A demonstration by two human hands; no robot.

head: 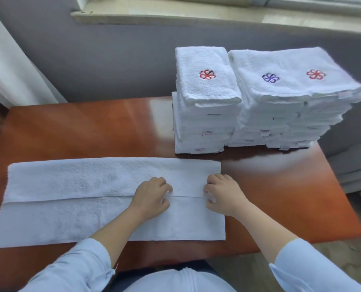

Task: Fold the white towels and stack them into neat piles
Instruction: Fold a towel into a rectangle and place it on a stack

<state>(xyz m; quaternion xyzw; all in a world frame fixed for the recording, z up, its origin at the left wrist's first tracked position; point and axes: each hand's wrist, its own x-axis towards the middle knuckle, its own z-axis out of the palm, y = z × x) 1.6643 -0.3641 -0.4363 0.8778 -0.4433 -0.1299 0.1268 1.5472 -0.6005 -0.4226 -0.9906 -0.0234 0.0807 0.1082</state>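
Towel: one white towel [70,186] lies flat on the near left of the tabletop [91,127], its far part folded toward you so that a hem runs left to right across the middle.
Left grip: your left grip [152,197] sits on the right part of the towel, fingers curled, pinching the hem.
Right grip: your right grip [223,194] is just to the right of the left one, near the towel's right edge, fingers curled on the same hem.
Narrow stack: folded white towels [204,85] at the far right, just beyond the towel's far right corner; a red emblem on top.
Wide stack: touching the narrow one on its right [291,81]; one purple and one red emblem on top.
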